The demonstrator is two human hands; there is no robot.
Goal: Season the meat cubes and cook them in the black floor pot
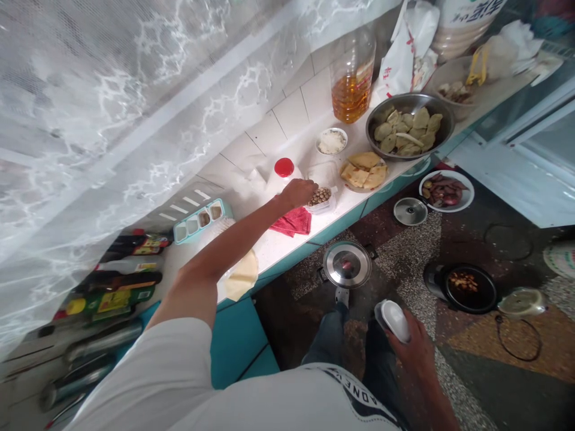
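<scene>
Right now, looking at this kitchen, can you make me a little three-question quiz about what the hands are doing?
1. True or false: the left hand reaches into a small clear tub of brown nuts on the counter.
2. What does the right hand hold? A) a white lid B) a spoon C) a red cloth
3. Fill in: the metal bowl with pale green pieces stands beside a bottle of ___ oil.

Key: 1 true; 2 A, a white lid; 3 amber.

White tiled wall (287, 114), speckled floor (404, 251)
</scene>
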